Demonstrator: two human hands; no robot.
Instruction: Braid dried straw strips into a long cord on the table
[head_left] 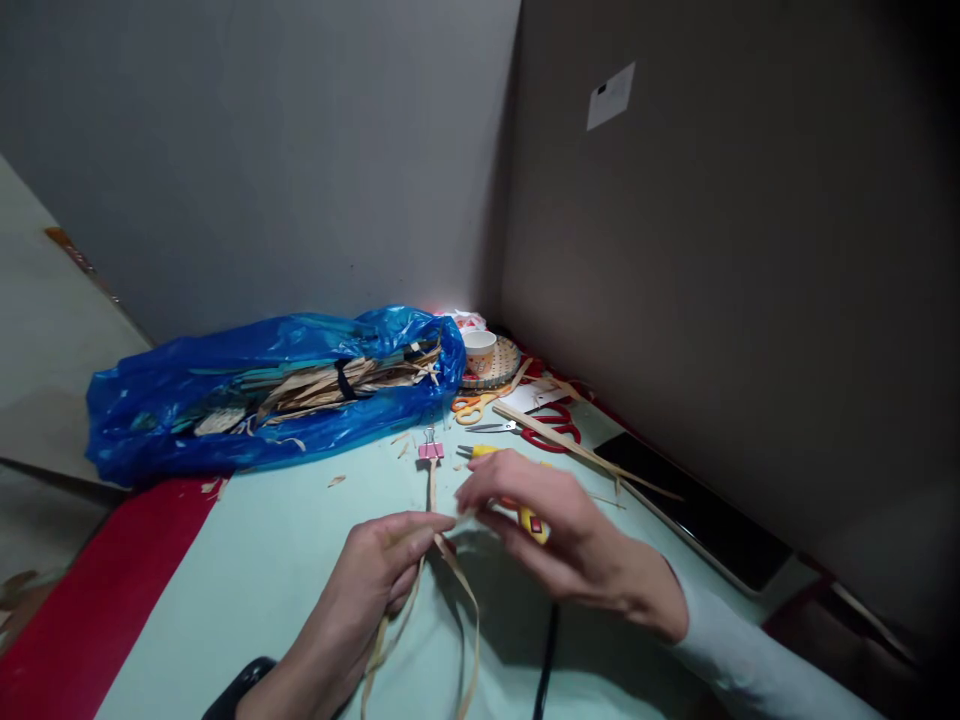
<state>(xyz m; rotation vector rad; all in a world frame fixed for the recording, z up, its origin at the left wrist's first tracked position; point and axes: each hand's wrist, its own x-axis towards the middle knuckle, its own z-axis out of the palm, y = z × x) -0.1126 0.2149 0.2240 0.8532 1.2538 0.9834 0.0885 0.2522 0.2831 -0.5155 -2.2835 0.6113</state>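
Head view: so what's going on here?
A person is handling pale flat strips over a mint-green table cover. The left hand pinches them just below a pink binder clip, with loose lengths curving down beneath it. The right hand is close beside the left fingertips, too blurred to tell its exact grip. Beyond the hands lie red-handled scissors and an open blue plastic bag holding a bundle of dried strips.

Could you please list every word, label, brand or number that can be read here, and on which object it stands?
No text can be read.
White paper on the wall: dark mark, too small to read.
Yellow tool: label, too small to read.
Cup: printed pattern, too small to tell any letters.
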